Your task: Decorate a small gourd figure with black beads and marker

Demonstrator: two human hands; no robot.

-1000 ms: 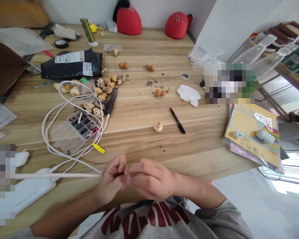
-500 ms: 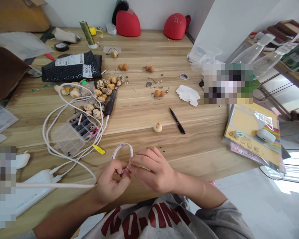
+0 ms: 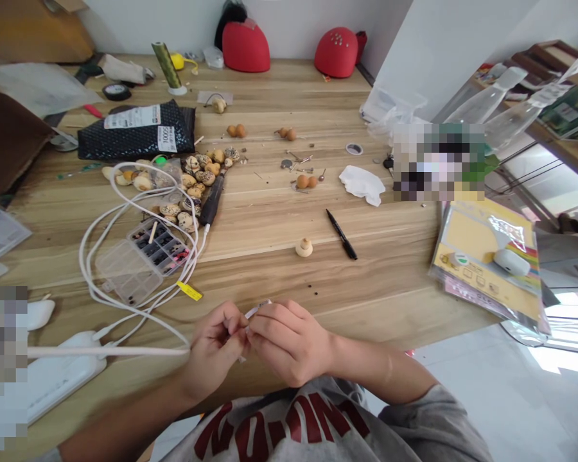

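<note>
My left hand (image 3: 215, 350) and my right hand (image 3: 289, 340) meet at the near edge of the wooden table (image 3: 279, 212), fingertips pinched together. Between them they hold a thin white cable (image 3: 106, 351) that runs left from my left hand. A short bent end of it (image 3: 253, 312) pokes out above my right fingers. A small tan gourd-shaped piece (image 3: 304, 247) stands on the table beyond my hands, with a black pen (image 3: 341, 234) to its right.
A coil of white cable (image 3: 125, 256) lies around a clear compartment box (image 3: 144, 256). Several small gourds (image 3: 197, 179), a black rotary tool (image 3: 212, 200), a black packet (image 3: 137, 131), a tissue (image 3: 363, 183), yellow packets (image 3: 491, 256) and two red helmets (image 3: 289, 50) lie about.
The loop of cable that stood up between my hands half a second ago has been drawn down; only a short end shows now. My hands shifted slightly nearer to me.
</note>
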